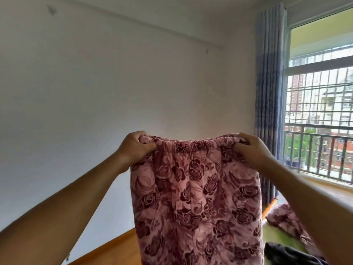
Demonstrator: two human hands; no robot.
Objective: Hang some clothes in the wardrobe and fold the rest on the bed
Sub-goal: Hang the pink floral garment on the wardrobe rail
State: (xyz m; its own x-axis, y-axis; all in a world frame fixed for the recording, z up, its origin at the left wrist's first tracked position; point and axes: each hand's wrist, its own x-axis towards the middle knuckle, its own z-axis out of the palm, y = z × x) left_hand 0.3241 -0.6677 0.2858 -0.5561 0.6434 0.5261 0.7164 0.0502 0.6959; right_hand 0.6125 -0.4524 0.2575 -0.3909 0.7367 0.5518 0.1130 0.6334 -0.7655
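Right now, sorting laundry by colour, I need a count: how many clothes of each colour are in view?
Pink floral: 2 (held garment, gripped by left hand and right hand; second garment on the bed)
Dark: 1 (dark garment, partly out of view)
Total: 3

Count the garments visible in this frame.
3. One pink floral garment hangs from the left hand and right hand; a matching pink floral piece lies on the green bed, lower right; a dark garment sits at the bottom right edge. More may be hidden behind the held one.
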